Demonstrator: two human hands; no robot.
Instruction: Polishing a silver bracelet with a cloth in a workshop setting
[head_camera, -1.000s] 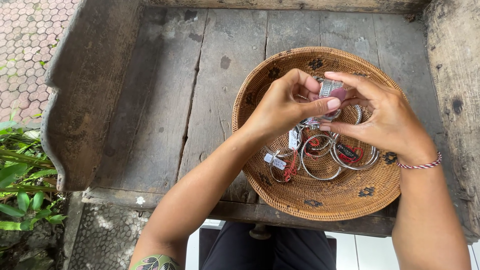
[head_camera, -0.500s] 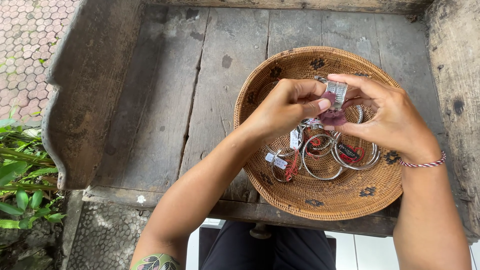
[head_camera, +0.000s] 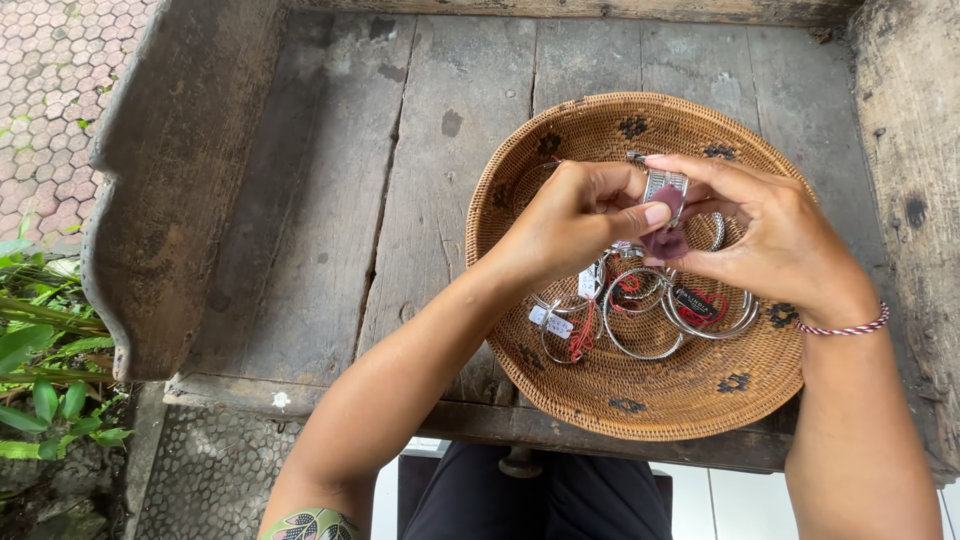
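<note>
Nearest the camera, at 6 o'clock, a strip of dark trousers (head_camera: 520, 500) shows below the front edge of the weathered grey wooden surface (head_camera: 320, 220), with a patterned band (head_camera: 312, 524) on the left forearm at about 7 o'clock. Green leaves (head_camera: 40, 370) sit at 8 o'clock, off the surface's raised left side.

Both forearms rise from the bottom edge toward a round woven rattan basket (head_camera: 700, 400) with small dark motifs, resting on the surface at about 3 o'clock from its middle. In the basket's bowl lie several silver metal bangles (head_camera: 645, 320) — some with red thread and small white tags — near the basket's 6 o'clock, just below the hands.

The left hand (head_camera: 575, 220) and the right hand (head_camera: 770, 235) meet over the basket's centre. Between them they pinch a small ribbed silver piece (head_camera: 664, 184) together with a scrap of dusky purple cloth (head_camera: 666, 240): left thumb and fingertips closed on it from 9 o'clock, right fingers wrapped around it from 3 o'clock. The piece is held up off the bangles, not touching the basket. A red-and-white braided cord bracelet (head_camera: 845, 327) circles the right wrist.

Farther off, at 10 o'clock, lies reddish paving (head_camera: 50, 60).
</note>
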